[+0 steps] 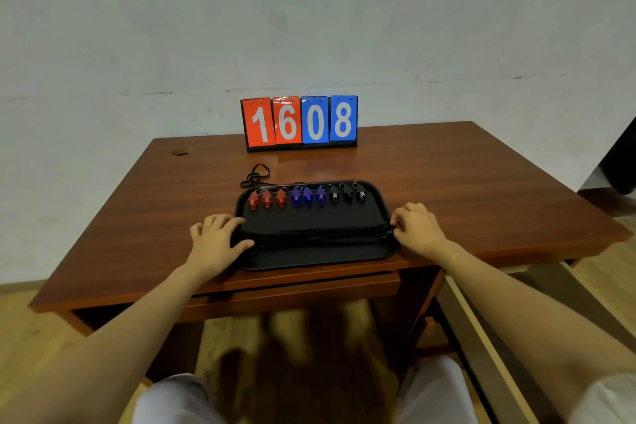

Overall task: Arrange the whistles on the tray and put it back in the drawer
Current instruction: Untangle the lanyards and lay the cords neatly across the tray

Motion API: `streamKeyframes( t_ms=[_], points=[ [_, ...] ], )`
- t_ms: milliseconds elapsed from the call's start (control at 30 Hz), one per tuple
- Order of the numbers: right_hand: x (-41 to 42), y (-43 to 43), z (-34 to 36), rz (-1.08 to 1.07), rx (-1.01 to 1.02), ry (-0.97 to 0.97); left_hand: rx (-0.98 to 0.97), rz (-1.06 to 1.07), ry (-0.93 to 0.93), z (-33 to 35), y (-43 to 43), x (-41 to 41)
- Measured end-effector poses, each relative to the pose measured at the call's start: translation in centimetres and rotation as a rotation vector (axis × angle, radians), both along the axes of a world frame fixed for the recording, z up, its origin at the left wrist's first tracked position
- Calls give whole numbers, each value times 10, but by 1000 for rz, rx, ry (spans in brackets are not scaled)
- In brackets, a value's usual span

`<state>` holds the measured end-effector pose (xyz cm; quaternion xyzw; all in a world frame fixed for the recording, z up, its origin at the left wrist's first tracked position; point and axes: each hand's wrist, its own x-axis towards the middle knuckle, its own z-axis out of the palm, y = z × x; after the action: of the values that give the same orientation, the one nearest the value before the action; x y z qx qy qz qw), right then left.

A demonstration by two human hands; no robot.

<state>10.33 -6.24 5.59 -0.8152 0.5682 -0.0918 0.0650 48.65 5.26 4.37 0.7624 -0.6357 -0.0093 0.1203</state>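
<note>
A black tray [316, 256] lies at the front edge of the wooden desk. Along its far side stands a row of whistles: three red whistles [267, 198], three blue whistles [307, 195] and three black whistles [347, 193]. A bundle of black lanyards [320, 234] stretches across the tray's middle. My left hand [215, 241] rests at the tray's left rim, thumb on the lanyards' left end. My right hand [418, 229] pinches the lanyards' right end at the tray's right rim.
A flip scoreboard [300, 122] reading 1608 stands at the back of the desk [464, 182]. One loose black lanyard [255, 175] lies behind the tray. A drawer [488, 337] is pulled out at the lower right. My knees are under the desk.
</note>
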Motion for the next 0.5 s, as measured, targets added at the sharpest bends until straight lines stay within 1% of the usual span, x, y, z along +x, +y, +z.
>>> streamKeyframes(
  t_ms=[100,200,333,500],
  points=[
    [3,1,-1,127,-25,-13,65,-114,-42,1,-1,-3],
    [13,2,-4,221,-39,15,96,-137,-27,0,-3,-4],
    [22,0,-7,248,-20,71,119,-130,-13,-2,-3,-3],
    [21,-2,-11,215,7,97,70,-150,-30,-1,1,-1]
  ],
)
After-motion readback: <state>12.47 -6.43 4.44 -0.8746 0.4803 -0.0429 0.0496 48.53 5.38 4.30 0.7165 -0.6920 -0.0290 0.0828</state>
